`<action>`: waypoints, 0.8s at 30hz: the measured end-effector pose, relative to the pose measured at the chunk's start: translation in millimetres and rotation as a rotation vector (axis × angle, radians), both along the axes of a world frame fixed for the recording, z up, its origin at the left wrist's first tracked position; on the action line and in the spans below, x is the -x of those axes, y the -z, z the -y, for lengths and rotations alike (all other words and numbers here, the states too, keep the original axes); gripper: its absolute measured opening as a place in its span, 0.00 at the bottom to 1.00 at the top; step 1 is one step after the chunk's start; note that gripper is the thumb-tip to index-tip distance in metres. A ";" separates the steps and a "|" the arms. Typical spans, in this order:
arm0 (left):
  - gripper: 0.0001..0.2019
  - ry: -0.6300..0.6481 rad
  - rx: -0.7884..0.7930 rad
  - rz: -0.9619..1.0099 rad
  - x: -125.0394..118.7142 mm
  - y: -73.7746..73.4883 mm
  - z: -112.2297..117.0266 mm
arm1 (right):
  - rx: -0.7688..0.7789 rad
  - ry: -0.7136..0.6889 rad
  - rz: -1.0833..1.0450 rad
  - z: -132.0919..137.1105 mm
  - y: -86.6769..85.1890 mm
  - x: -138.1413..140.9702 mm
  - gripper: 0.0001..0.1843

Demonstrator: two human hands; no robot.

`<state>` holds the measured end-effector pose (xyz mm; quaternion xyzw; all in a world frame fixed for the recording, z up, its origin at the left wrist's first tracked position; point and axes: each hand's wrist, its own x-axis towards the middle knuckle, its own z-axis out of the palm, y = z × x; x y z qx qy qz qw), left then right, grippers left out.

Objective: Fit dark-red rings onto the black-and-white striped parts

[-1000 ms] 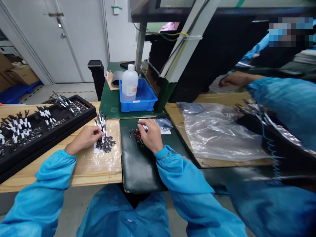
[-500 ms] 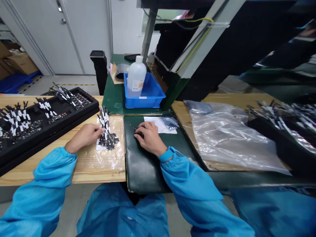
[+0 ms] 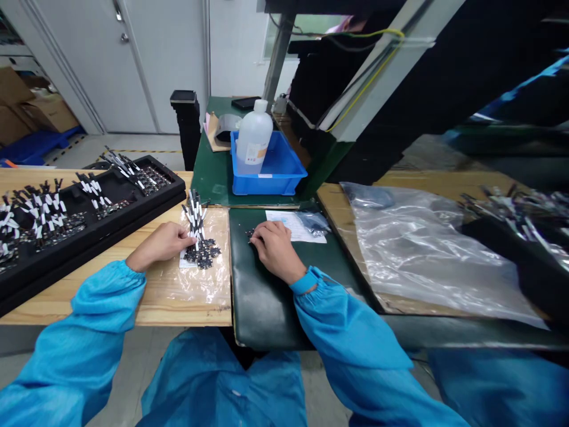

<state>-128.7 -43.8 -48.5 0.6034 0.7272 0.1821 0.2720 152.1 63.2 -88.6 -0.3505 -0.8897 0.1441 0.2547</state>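
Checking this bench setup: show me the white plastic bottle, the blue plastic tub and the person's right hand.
White plastic bottle (image 3: 254, 148): head view, on its body.
Blue plastic tub (image 3: 271, 181): head view, on its front wall.
Right hand (image 3: 276, 252): head view, on its back.

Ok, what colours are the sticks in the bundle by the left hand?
The sticks are black with white bands, clearest in the head view.
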 end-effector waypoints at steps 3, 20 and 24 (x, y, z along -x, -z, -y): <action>0.23 -0.016 0.026 0.033 0.2 -2.0 0.5 | 0.009 0.028 -0.132 -1.3 -5.1 -1.9 0.07; 0.18 -0.148 -0.116 0.523 0.5 -7.3 1.9 | 0.944 -0.094 -0.909 1.9 -19.0 4.7 0.19; 0.19 -0.205 -0.267 0.428 -9.5 -18.1 3.1 | 0.974 -0.120 -0.949 4.1 -18.9 6.2 0.21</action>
